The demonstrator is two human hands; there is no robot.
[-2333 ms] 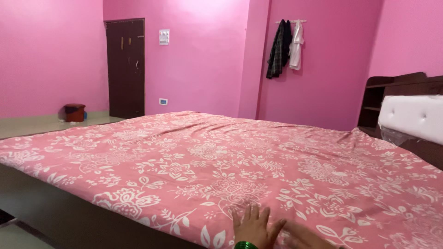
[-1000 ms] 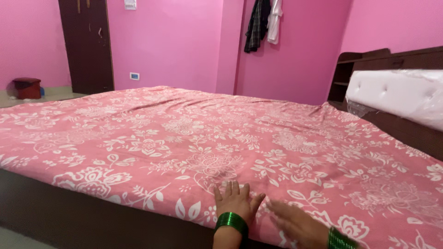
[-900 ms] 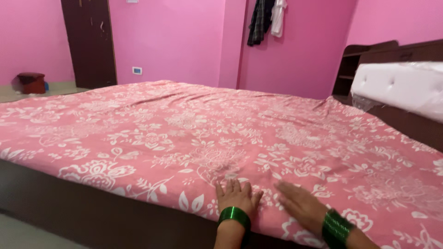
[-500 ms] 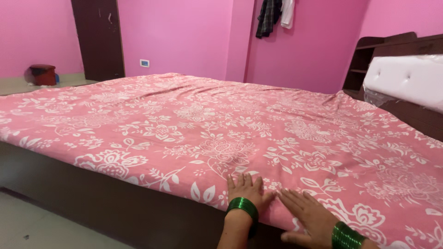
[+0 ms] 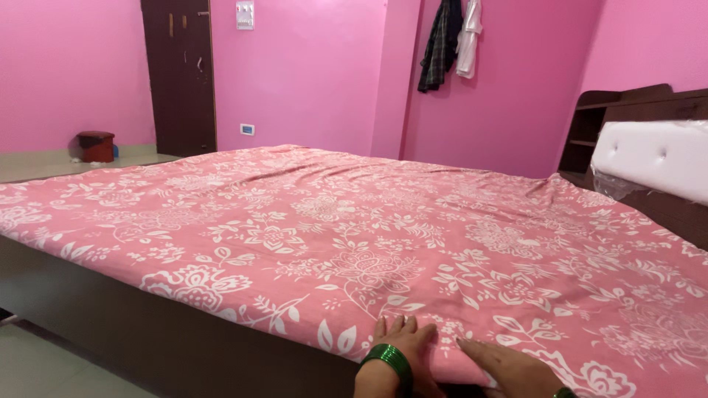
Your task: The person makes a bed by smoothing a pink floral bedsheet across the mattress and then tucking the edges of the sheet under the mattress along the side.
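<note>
Pink floral bedsheet (image 5: 354, 236) spread flat, faintly creased

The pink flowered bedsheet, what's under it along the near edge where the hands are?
Below the bedsheet a dark brown bed frame shows. The left hand and right hand lie flat on its edge. Whatever lies beneath the sheet on top is covered.

The room is lit brightly and evenly from overhead. A pale glare patch is seen on the pink wall (image 5: 310, 74) just right of the switch plate (image 5: 245, 14). Soft, shallow shadows are cast in the creases of the floral bedsheet (image 5: 354, 221), and a dark band is formed beneath its near edge on the bed frame (image 5: 147, 332). Focus is held across the sheet. Slight softness is noted at the left hand (image 5: 404, 340) and the right hand (image 5: 509, 365). Sheen is visible on the plastic-wrapped white headboard (image 5: 653, 158).
</note>
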